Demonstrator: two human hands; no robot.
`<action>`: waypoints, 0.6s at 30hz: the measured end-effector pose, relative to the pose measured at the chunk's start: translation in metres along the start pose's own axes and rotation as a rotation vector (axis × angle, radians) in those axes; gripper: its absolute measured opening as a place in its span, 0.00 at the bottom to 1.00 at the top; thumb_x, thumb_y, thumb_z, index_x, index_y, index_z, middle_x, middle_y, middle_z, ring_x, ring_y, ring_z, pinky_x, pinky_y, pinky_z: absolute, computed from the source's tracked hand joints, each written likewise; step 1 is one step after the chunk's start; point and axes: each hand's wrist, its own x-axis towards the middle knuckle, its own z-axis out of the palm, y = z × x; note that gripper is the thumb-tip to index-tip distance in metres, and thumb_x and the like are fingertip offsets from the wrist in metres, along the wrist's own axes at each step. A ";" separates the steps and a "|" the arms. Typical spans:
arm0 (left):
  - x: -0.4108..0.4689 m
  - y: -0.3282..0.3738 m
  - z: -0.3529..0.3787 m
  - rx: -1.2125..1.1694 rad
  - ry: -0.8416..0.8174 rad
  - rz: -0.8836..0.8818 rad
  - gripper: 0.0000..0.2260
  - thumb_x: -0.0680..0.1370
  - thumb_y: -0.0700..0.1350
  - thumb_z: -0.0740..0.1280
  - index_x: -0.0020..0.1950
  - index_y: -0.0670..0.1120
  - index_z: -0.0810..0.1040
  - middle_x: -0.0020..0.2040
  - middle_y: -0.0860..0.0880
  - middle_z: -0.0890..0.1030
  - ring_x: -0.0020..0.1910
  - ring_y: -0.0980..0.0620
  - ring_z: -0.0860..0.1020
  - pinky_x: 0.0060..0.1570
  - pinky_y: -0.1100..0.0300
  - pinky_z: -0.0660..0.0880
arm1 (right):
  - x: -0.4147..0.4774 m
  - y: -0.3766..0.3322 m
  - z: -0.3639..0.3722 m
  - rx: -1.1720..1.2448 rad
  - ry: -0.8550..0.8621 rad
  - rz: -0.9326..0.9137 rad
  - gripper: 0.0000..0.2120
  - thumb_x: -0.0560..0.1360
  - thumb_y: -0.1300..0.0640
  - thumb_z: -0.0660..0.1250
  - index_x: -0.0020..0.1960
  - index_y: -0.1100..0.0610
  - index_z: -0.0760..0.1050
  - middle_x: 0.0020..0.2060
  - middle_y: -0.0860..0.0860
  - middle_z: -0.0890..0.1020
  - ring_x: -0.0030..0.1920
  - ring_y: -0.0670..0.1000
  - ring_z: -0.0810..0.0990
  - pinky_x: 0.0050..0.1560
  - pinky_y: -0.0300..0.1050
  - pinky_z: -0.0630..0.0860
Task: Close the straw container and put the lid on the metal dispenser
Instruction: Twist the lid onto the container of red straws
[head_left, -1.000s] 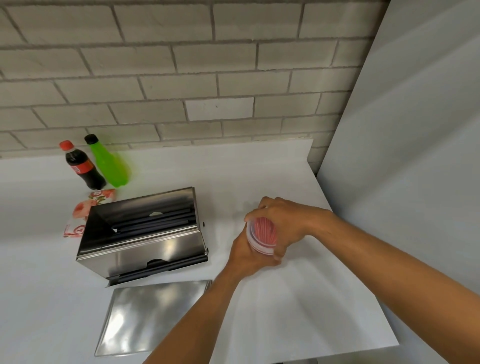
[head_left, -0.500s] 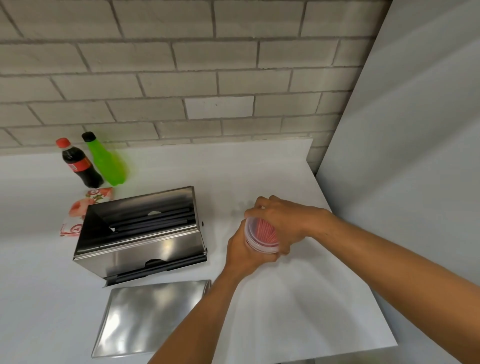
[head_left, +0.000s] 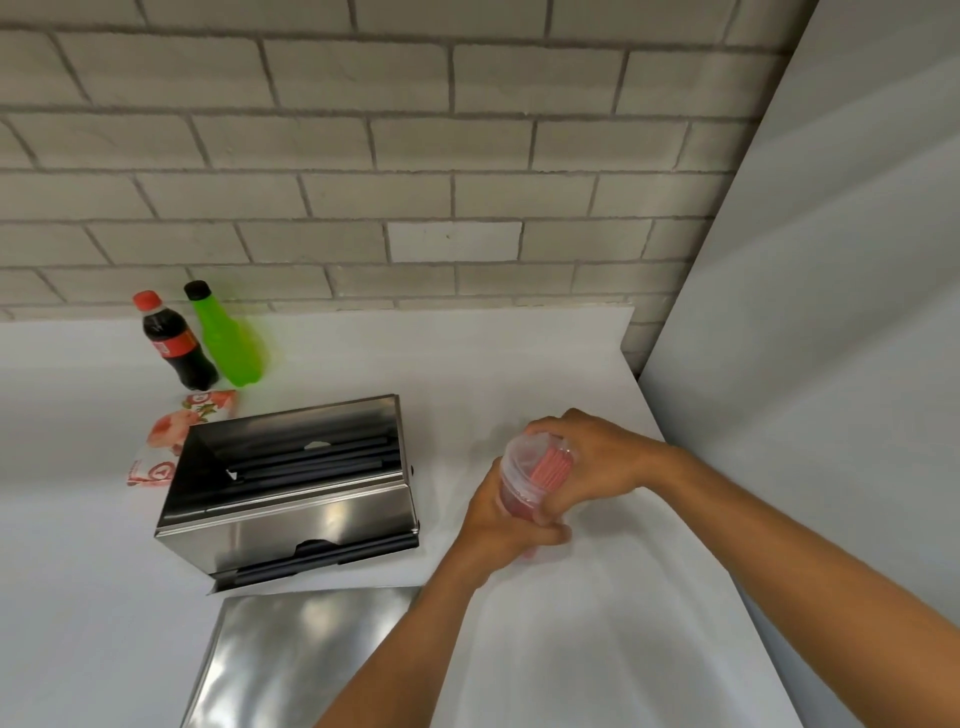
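Observation:
A clear plastic straw container (head_left: 530, 475) full of red straws stands at the right of the white table. My left hand (head_left: 501, 525) wraps around its body from the near side. My right hand (head_left: 597, 457) is closed over its top, on the clear lid. Left of it sits the open metal dispenser (head_left: 291, 499) with black straws lying inside. Its flat metal lid (head_left: 291, 654) lies on the table in front of the dispenser, apart from both hands.
A cola bottle (head_left: 174, 343) and a green bottle (head_left: 226, 338) stand at the back left near the brick wall. A red-and-white packet (head_left: 171, 436) lies behind the dispenser. A grey panel (head_left: 831, 312) borders the table's right edge.
Both hands stay on the straw container. The right hand has shifted slightly over the top, and more of the clear lid shows now.

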 end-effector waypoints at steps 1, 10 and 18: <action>-0.001 0.004 -0.001 -0.014 -0.003 0.003 0.41 0.60 0.40 0.88 0.69 0.59 0.79 0.60 0.48 0.88 0.59 0.45 0.87 0.53 0.42 0.88 | -0.001 -0.001 0.000 0.020 0.007 0.024 0.47 0.53 0.31 0.82 0.69 0.32 0.68 0.59 0.41 0.71 0.62 0.48 0.77 0.58 0.45 0.81; -0.012 0.052 0.004 -0.034 0.031 0.047 0.35 0.59 0.48 0.90 0.64 0.55 0.82 0.52 0.47 0.90 0.46 0.49 0.89 0.36 0.56 0.81 | -0.022 -0.039 0.005 0.090 0.340 0.054 0.48 0.64 0.16 0.59 0.78 0.37 0.66 0.61 0.44 0.72 0.66 0.47 0.68 0.65 0.47 0.69; -0.028 0.091 -0.030 -0.256 -0.478 0.102 0.31 0.65 0.44 0.85 0.67 0.46 0.83 0.54 0.41 0.86 0.56 0.42 0.85 0.55 0.50 0.81 | -0.067 -0.054 -0.040 0.281 0.138 -0.285 0.34 0.68 0.27 0.71 0.72 0.32 0.72 0.63 0.44 0.75 0.68 0.45 0.74 0.69 0.52 0.75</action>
